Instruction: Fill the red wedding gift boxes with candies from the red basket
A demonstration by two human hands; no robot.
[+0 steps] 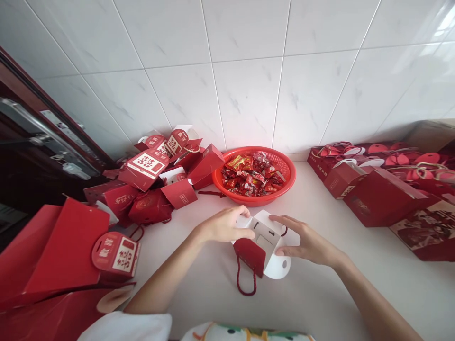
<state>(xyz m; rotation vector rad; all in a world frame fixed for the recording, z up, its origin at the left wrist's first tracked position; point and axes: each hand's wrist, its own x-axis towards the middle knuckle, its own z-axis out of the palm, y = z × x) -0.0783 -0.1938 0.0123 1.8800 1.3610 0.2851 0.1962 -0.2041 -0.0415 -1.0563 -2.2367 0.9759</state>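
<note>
The left hand (223,225) curves its fingers over one edge of a white-and-red folding paper gift box (265,237), and the right hand (304,240) grips the opposite side, fingers spread. The half-folded box sits between them on a pale countertop (320,293), with its red cord handle (245,279) drooping toward the person and a round white tab (277,266) sticking out. Just beyond, an orange-red plastic basket (289,177) holds red-wrapped sweets (250,176). Heaps of red paper gift boxes (144,169) lie to the left, more red boxes (382,196) to the right, below a white tiled wall (249,94).
</note>
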